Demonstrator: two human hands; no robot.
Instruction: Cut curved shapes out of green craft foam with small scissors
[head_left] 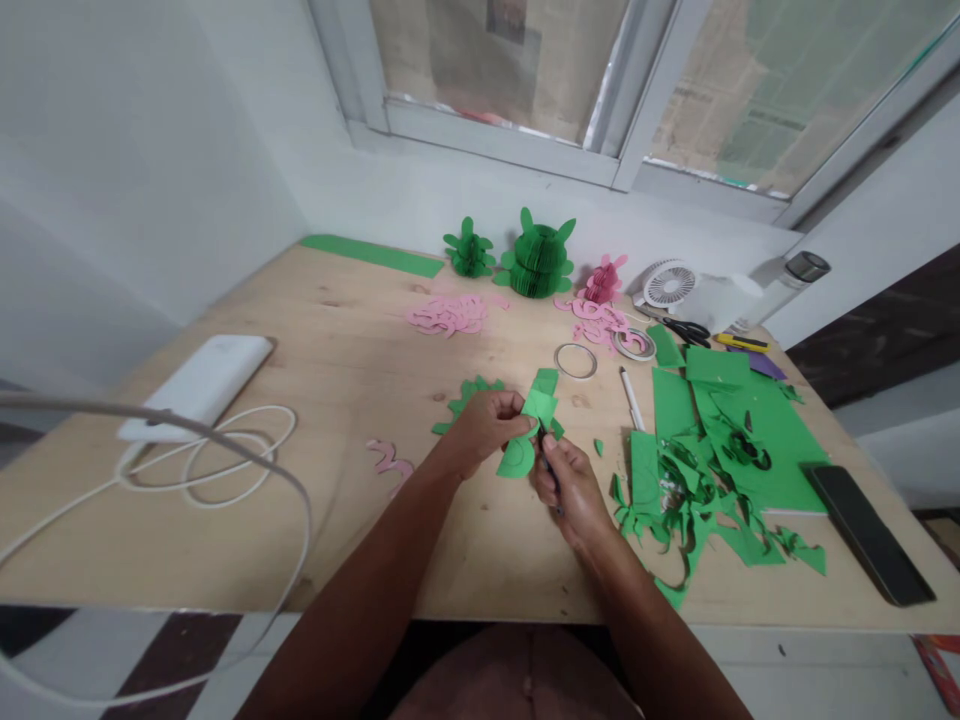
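Note:
My left hand (491, 425) is closed, pinching a green paper piece (517, 457) with a curved outline drawn on it. Wrapped in the fingers of my right hand (574, 490) is a slim dark tool (552, 468); its tip meets the paper's right edge, and its exact kind is hard to make out. Behind my left hand lie green paper cutouts (459, 405) with scalloped edges. A pink wavy paper cutout (390, 460) rests left of my left forearm, partly hidden by it. A small green scrap (598, 447) lies right of my right hand.
Green paper scraps (682, 480) and sheets cover the right side, beside a phone (870, 530). A white pen (631, 398), tape roll (634, 344) and black scissors (686, 330) lie farther back. Paper figures (536, 262) stand by the wall. A cable (289, 470) crosses the left.

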